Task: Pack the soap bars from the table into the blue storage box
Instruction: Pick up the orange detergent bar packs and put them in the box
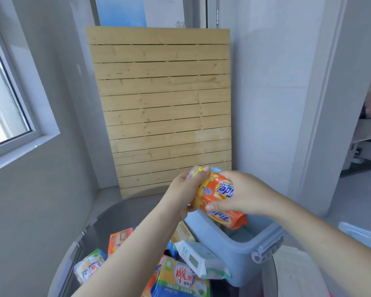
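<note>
Both of my hands hold a stack of orange Tide soap bars [217, 192] in the air, above the far left corner of the blue storage box [242, 251]. My left hand [185, 189] grips the stack's left end, thumb on top. From the right, my right hand [242, 194] clasps it, thumb underneath. The lowest orange bar [231, 220] hangs over the box's opening. More wrapped soap bars lie on the dark round table [107, 219]: an orange one [119, 239], a yellow-blue one [90, 266], and a green-yellow pack [180, 279] at the bottom edge.
A white wet-wipes pack [199, 258] leans against the box's left wall. The box has a grey latch [266, 249] on its right side. A wooden slatted panel [163, 108] leans against the wall behind the table. A window [7, 99] is at left, a white lid-like object [360, 234] at right.
</note>
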Action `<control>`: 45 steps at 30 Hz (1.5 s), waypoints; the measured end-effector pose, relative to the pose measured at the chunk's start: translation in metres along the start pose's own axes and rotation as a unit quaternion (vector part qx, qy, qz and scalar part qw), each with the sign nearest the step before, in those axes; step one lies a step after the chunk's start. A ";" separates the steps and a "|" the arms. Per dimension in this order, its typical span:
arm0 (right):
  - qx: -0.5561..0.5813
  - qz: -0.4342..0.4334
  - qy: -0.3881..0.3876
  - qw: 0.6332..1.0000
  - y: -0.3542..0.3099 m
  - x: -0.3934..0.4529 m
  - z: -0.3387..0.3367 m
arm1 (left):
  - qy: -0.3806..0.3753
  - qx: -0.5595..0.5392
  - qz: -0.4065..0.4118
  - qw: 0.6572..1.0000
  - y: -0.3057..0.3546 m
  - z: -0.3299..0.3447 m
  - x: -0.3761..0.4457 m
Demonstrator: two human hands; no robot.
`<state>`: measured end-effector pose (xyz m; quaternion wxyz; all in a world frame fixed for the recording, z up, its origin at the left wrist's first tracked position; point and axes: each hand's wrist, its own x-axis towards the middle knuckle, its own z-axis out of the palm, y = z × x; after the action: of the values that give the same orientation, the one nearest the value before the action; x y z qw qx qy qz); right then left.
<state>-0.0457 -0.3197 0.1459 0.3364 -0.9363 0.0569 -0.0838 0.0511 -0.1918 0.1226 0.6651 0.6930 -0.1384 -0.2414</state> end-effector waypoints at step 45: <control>-0.396 0.200 -0.229 0.866 0.085 0.051 0.030 | 0.126 0.096 -0.021 0.987 -0.071 0.001 0.050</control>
<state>0.0057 -0.3749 0.0752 -0.0500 -0.9523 0.1924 0.2314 0.0834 -0.2130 0.0452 0.6028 0.7809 -0.0614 -0.1519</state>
